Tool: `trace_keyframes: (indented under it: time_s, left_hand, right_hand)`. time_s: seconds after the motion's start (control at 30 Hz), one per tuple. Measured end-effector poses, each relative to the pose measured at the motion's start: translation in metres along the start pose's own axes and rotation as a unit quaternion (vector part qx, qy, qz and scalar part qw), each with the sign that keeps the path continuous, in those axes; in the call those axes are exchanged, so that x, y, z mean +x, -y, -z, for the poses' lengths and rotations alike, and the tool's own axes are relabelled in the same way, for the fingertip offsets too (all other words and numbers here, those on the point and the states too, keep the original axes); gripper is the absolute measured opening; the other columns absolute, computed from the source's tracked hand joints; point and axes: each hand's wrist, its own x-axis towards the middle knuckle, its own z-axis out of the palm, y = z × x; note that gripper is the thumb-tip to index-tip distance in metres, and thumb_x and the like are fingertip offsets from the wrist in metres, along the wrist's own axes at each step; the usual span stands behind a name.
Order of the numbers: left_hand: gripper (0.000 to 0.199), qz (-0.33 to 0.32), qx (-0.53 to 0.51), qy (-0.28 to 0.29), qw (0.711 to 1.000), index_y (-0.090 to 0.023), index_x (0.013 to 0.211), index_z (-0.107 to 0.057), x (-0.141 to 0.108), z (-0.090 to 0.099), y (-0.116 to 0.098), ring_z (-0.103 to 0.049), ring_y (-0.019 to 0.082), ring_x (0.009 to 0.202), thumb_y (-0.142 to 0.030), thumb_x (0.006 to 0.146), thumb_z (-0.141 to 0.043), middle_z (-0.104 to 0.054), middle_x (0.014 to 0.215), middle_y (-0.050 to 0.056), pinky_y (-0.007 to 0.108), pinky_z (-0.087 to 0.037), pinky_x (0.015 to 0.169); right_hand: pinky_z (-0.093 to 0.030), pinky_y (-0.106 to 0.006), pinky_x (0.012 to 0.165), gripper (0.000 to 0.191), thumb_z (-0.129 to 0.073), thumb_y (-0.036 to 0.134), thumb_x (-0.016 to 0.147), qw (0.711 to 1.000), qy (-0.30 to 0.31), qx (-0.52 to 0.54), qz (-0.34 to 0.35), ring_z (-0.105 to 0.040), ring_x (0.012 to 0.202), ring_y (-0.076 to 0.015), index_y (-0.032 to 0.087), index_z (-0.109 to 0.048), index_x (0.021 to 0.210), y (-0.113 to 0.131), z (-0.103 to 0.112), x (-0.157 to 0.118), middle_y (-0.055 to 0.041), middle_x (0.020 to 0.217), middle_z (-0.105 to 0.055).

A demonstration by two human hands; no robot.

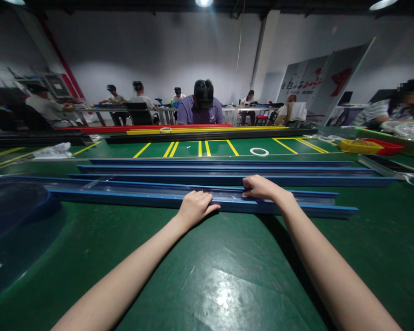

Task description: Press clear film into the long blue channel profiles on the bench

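Note:
A long blue channel (124, 197) with raised side walls lies across the green table in front of me. Over its near wall curl the fingers of my left hand (196, 207), with the thumb on the outer side. My right hand (260, 187) is bent above the channel's inside, its fingertips pinched together; whatever they hold, if anything, is too small to make out. Small pale specks show in the channel between the hands. Just beyond it lie more blue channels (317, 180), parallel to it.
A clear, blue-based round container (17, 207) stands at left. Farther off lie a white ring (259, 151), crumpled white plastic (53, 151), and black (207, 136), yellow (207, 130) and red strips. Yellow and red trays (360, 146) sit at right. A person (200, 108) sits opposite.

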Motion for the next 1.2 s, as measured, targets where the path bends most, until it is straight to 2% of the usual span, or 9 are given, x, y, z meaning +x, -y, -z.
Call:
trace_keyframes:
  time_s: [0.33,0.53,0.8,0.87,0.97,1.2]
  left_hand:
    - [0.041,0.022,-0.025,0.04,0.999,-0.017,0.066,-0.055,0.003,0.0,0.002,-0.055,0.014,0.06,-0.05,0.083,-0.04,-0.061,0.064,0.002,0.025,-0.032,0.055]
    - [0.04,0.083,-0.066,0.102,0.989,-0.018,0.065,-0.058,0.011,0.009,0.002,-0.058,0.015,0.069,-0.055,0.077,-0.046,-0.063,0.071,0.001,0.023,-0.032,0.052]
    - [0.044,0.133,-0.078,0.16,0.975,-0.018,0.062,-0.057,0.018,0.015,0.003,-0.057,0.017,0.066,-0.059,0.072,-0.049,-0.062,0.068,0.002,0.023,-0.032,0.05]
    - [0.043,0.123,-0.069,0.152,0.978,-0.018,0.063,-0.057,0.016,0.013,0.003,-0.057,0.017,0.066,-0.059,0.073,-0.048,-0.062,0.069,0.002,0.023,-0.033,0.051]
    - [0.044,0.098,-0.043,0.112,0.988,-0.017,0.067,-0.056,0.011,0.007,0.001,-0.056,0.017,0.07,-0.058,0.076,-0.044,-0.061,0.073,0.003,0.024,-0.035,0.054]
    - [0.044,0.052,0.006,0.032,0.998,-0.016,0.068,-0.054,0.002,-0.001,0.0,-0.053,0.016,0.066,-0.056,0.081,-0.038,-0.059,0.069,0.004,0.026,-0.034,0.056]
  right_hand:
    - [-0.031,-0.021,0.051,0.015,-0.06,0.03,0.066,1.0,0.001,0.013,0.001,-0.05,0.065,-0.0144,0.018,-0.055,0.073,-0.002,-0.002,0.002,-0.0035,0.074,-0.059]
    - [-0.03,-0.021,0.05,0.013,-0.059,0.028,0.066,1.0,0.001,0.018,0.0,-0.05,0.064,-0.014,0.018,-0.054,0.072,-0.001,-0.002,0.001,-0.0031,0.072,-0.058]
    - [-0.029,-0.021,0.05,0.013,-0.059,0.028,0.066,1.0,0.003,0.03,-0.005,-0.048,0.062,-0.0129,0.018,-0.052,0.07,-0.001,-0.002,0.0,-0.0022,0.07,-0.057]
    - [-0.029,-0.021,0.049,0.013,-0.059,0.028,0.066,0.999,-0.003,0.034,0.003,-0.047,0.061,-0.013,0.018,-0.051,0.07,-0.002,-0.003,0.0,-0.0021,0.07,-0.056]
    - [-0.029,-0.021,0.049,0.016,-0.056,0.032,0.068,0.999,-0.016,0.044,0.018,-0.047,0.06,-0.0128,0.018,-0.049,0.069,-0.003,-0.006,-0.001,-0.002,0.069,-0.056]
    - [-0.028,-0.023,0.05,0.041,-0.048,0.06,0.069,0.999,-0.036,0.034,-0.001,-0.049,0.06,-0.0144,0.018,-0.051,0.068,-0.002,-0.017,0.002,-0.0038,0.069,-0.058]
